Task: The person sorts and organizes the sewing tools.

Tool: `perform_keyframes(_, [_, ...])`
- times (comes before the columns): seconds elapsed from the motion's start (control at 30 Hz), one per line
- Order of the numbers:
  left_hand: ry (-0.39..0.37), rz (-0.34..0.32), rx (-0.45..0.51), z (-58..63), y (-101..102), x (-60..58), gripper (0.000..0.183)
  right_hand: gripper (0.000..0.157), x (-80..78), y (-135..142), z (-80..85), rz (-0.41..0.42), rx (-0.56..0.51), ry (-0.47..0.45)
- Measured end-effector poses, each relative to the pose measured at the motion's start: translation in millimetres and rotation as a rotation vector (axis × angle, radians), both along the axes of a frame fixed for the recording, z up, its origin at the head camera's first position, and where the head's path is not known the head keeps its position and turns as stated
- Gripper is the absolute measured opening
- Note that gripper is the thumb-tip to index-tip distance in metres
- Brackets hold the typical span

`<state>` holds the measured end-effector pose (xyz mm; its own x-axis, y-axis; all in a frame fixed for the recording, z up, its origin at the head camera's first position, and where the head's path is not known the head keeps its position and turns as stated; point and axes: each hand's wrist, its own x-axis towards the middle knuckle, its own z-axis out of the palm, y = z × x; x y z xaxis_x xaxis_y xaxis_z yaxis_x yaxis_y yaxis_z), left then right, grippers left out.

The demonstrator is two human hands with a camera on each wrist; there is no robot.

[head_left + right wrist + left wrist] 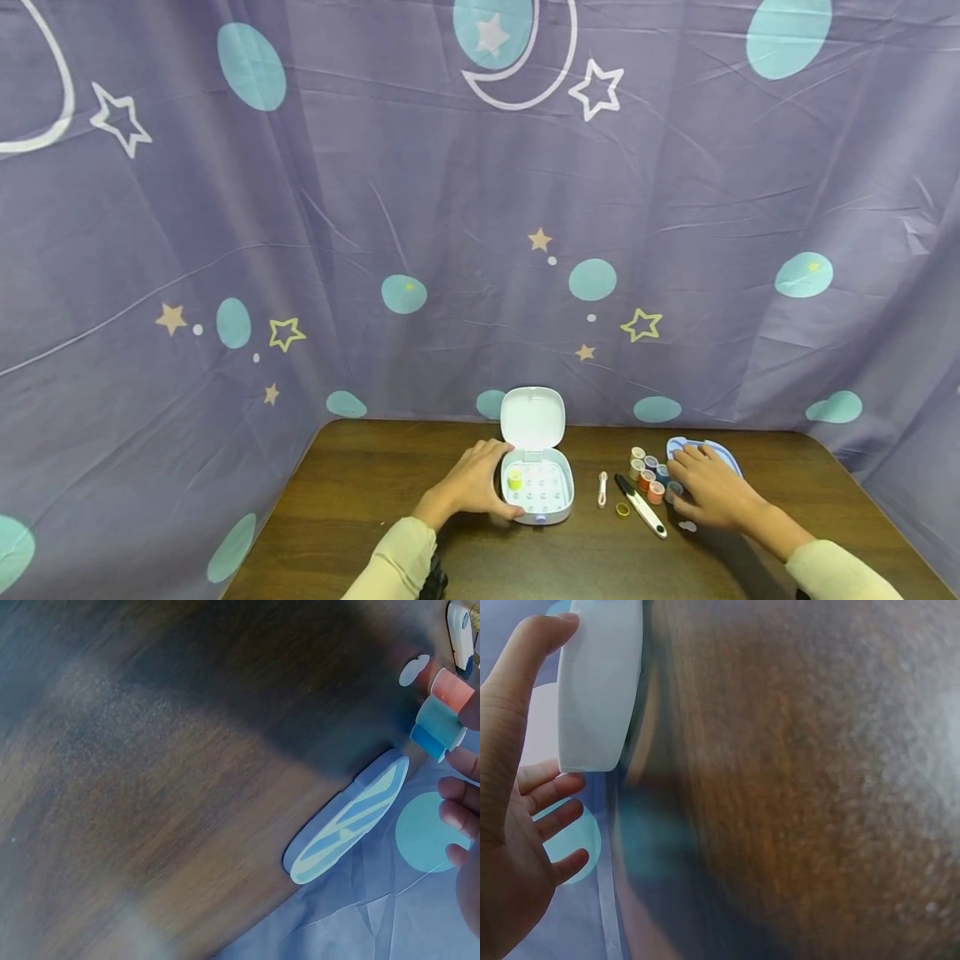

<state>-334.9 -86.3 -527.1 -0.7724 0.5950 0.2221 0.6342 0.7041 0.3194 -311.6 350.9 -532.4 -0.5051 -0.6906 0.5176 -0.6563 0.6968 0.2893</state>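
Observation:
A white sewing box (558, 515) with its lid raised stands before my left hand (474, 482), which grips its left side. In the left wrist view the thumb (549, 631) lies along the box wall (600, 690), the other fingers at its far edge. A yellow-green thread spool (514, 480) sits on a peg inside. My right hand (712, 487) reaches over a group of thread spools (656, 493), thumb and fingers spread around a teal spool (439, 720). In the right wrist view the thumb tip overlaps that spool's edge and a coral spool (451, 688) stands beside it.
Scissors-like white and black snips (643, 510), a yellow ring (622, 509) and a pale bundle of cord (602, 490) lie between box and spools. A blue striped tray (349, 817) lies behind the right hand. A small white piece (687, 526) is near its thumb. The curtain (450, 358) hangs at the table's back edge.

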Motion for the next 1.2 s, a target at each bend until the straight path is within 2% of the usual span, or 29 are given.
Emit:
perform_keyframes(0.23, [0.009, -0.008, -0.011, 0.5, -1, -0.8, 0.099, 0.028, 1.2, 0, 4.0, -0.001, 0.004, 0.001])
perform_keyframes(0.47, [-0.003, 0.0, -0.016, 0.6, -1, -0.4, 0.1, 0.028, -1.6, -6, 13.3, 0.052, 0.006, 0.039])
perform_keyframes(0.73, [-0.004, 0.003, -0.01, -1.4, -1, 0.8, 0.101, 0.037, -4.8, -12, 27.5, 0.07, 0.04, 0.056])
perform_keyframes(1.2, [-0.008, 0.009, 0.005, -3.0, -2, 1.7, 0.101, 0.042, -7.0, -13, 37.5, 0.087, 0.037, 0.076])
